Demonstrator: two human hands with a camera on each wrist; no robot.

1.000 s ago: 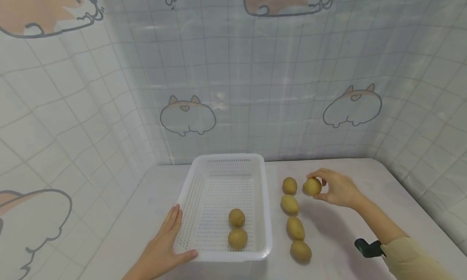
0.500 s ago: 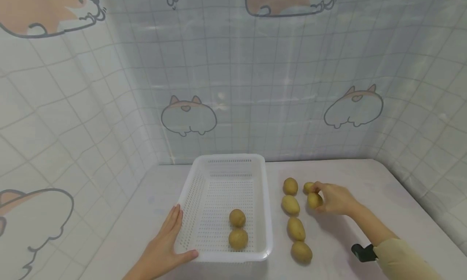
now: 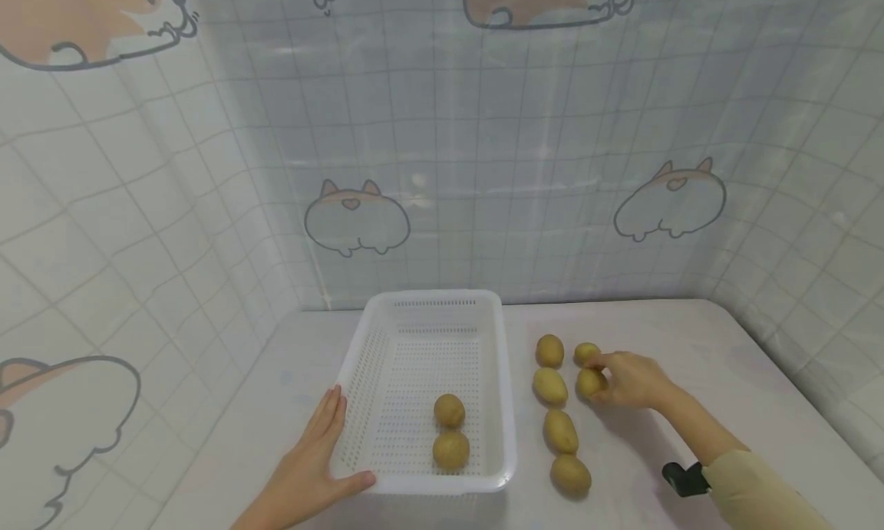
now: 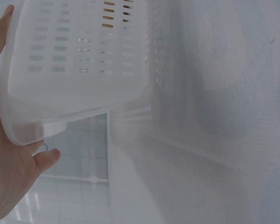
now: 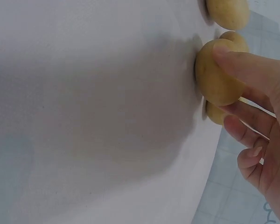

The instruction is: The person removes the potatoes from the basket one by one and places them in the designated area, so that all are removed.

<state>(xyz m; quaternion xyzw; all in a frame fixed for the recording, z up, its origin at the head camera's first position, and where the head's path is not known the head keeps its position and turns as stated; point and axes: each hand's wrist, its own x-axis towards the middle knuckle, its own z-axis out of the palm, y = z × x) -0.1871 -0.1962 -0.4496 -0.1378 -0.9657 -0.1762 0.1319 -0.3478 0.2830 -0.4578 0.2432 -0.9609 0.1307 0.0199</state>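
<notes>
My right hand [image 3: 634,380] pinches a yellow-brown potato [image 3: 589,384] between thumb and fingers, close over the table. In the right wrist view the thumb presses the near side of this potato [image 5: 217,77], while other fingers curl behind it. Just beyond lies a smaller potato [image 3: 586,353]. My left hand [image 3: 307,465] rests on the near-left corner of a white plastic basket [image 3: 509,407], fingers straight along its left rim and thumb on the front rim. Inside the basket, two round potatoes, one nearer [image 3: 451,450] and one farther [image 3: 449,411], lie toward the right.
Between the basket and my right hand runs a column of several potatoes, from the farthest [image 3: 549,351] to the nearest [image 3: 570,475]. A white cloth [image 3: 697,361] covers the table. Checked curtains [image 3: 511,169] with dog drawings enclose the back and sides.
My right hand has left the small potato at the back and come nearer, now with another potato set just in front of it. The left hand and basket have stayed put.
</notes>
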